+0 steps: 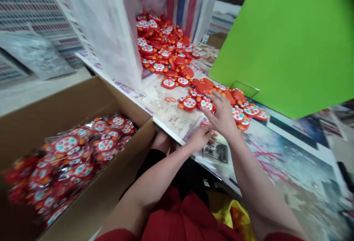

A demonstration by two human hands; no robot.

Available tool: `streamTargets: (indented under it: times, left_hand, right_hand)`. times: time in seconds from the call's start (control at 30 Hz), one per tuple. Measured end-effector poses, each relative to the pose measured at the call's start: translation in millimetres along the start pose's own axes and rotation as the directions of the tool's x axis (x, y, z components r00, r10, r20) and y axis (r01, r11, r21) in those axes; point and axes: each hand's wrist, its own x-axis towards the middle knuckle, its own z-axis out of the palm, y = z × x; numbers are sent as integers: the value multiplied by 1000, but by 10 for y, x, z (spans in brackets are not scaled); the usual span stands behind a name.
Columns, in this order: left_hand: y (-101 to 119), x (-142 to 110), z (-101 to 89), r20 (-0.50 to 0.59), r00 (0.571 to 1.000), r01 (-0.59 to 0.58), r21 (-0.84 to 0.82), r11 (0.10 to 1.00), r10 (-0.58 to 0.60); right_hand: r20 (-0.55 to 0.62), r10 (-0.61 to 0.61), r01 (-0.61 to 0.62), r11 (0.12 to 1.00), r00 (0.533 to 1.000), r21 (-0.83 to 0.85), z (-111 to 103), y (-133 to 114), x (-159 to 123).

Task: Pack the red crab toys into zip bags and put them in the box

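Head view: your right hand (pixel 220 115) was spread, a red toy (pixel 206 104) just beside its thumb; whether your curled left hand (pixel 202 138), nearer you, pinched anything could not be told. Sound handling, in judgement, required gripping one rim, avoiding neighbouring toys (pixel 189 103).

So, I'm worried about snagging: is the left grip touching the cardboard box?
Apart: the head view shows a strip of tabletop between the left grip and the cardboard box.
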Motion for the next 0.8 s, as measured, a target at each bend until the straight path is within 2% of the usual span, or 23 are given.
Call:
streamTargets:
  times: [0.07,0.13,0.17,0.23,0.33,0.43,0.47,0.53,0.6,0.7,0.8]
  left_hand:
    - [-19,15,5,4,1000,-10,7,1000,10]
    - [-15,-1,4,9,999,-33,84,996,33]
    - [-3,-18,3,23,998,-61,159,985,58]
    - [39,-54,7,69,988,-152,371,916,136]
    - [122,-79,60,164,962,-270,686,675,218]
    - [181,-47,167,213,964,-263,867,424,162]
    - [190,-29,207,215,968,-249,901,356,132]
    - [198,7,282,204,975,-220,944,247,89]
    - [205,34,339,187,980,-195,966,169,65]
    - [230,50,378,191,980,-195,978,78,56]
    - [250,46,361,222,967,-225,974,9,124]
  right_hand:
    - [-62,250,-256,954,966,-156,-13,668,-52]
    - [-96,464,-473,850,881,-231,-26,1217,-172]
    - [-69,527,-526,815,847,-243,-27,1413,-248]
    - [-16,537,-521,811,843,-266,-17,1637,-402]
    - [-67,462,-464,851,884,-247,-30,1654,-578]
    - [-193,419,-441,894,887,-84,-127,1494,-688]
    - [-250,425,-444,896,870,-19,-172,1428,-728]
    - [-351,477,-476,874,806,94,-258,1297,-829]
    - [-389,554,-521,831,736,197,-312,1183,-957]
    - [-368,646,-511,759,669,404,-300,1079,-1130]
    - [-294,725,-387,611,623,690,-212,1052,-1208]
